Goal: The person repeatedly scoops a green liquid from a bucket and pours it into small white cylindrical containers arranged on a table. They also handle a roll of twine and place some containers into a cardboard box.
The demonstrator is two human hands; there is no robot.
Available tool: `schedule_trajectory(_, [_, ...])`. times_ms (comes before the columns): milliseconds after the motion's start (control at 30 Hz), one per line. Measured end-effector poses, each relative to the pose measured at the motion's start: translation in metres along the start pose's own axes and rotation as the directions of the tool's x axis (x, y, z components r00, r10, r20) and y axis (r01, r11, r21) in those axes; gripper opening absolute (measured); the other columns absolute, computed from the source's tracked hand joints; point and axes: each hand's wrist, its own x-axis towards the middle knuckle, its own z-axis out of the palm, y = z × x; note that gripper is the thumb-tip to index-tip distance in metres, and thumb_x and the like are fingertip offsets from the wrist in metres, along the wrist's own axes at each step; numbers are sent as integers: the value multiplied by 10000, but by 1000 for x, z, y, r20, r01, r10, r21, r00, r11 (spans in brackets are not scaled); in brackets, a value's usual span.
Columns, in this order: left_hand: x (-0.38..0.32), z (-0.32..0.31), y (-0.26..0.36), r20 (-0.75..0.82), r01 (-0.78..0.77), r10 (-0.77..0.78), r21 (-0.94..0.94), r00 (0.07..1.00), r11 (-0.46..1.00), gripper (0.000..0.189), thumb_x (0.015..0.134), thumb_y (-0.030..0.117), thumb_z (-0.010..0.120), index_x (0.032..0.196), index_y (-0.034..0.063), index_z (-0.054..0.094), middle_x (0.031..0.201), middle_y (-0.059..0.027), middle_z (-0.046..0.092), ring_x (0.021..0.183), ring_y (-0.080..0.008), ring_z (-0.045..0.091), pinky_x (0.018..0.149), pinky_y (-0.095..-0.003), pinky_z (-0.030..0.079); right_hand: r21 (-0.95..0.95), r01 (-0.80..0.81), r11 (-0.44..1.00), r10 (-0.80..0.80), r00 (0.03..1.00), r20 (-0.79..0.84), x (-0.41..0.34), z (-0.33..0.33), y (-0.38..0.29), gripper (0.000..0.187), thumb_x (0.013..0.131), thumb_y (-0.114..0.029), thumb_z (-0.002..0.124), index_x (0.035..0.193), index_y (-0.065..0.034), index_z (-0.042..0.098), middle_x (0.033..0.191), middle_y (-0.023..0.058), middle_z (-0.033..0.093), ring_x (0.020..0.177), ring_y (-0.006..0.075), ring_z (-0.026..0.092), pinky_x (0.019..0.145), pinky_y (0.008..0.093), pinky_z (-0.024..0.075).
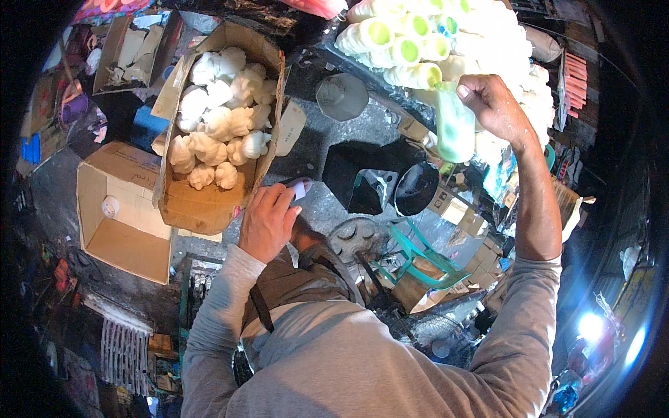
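Note:
My right hand (494, 107) pinches the upper end of a pale green and white, soft-looking hollow mold (454, 128), which hangs down from the fingers. Close behind it lies a pile of similar white molds (407, 50), several with round green openings facing me. At the lower right corner of a long cardboard box (201, 211) is my left hand (269, 219), palm down, thumb apart from the fingers. It holds nothing visible; whether it touches the box rim I cannot tell. Inside the box are many white and cream molded pieces (225, 123), heaped toward its far end.
An open cardboard carton (128, 230) with a tape roll (110, 206) inside stands at left. Black containers (360, 177) and a grey octagonal object (342, 96) are ahead on the floor. A green plastic chair (426, 261) is at right, near a fan (439, 334). Pink sticks (575, 83) lie far right.

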Motion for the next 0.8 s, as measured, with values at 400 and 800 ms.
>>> schedule_trajectory(400, [3,-2,2,21,21,-22,16,1000,1000,338,871,127,763,1166,18,642,1130,-159,642,1046,-381,608,916,-498,502,42,1,999,-1,1000,-10,1,4,3,314,1039,-194,645,823,31,611,615,147,489,584,250,408,599,446,399])
schedule_trajectory(800, [1,-9,9,52,20,-23,60,998,998,374,895,164,754,1216,3,647,1199,-202,654,1097,-416,616,935,-514,508,120,62,991,-38,979,-199,-52,19,1,213,990,-165,670,885,13,619,827,186,631,772,391,642,730,468,521])
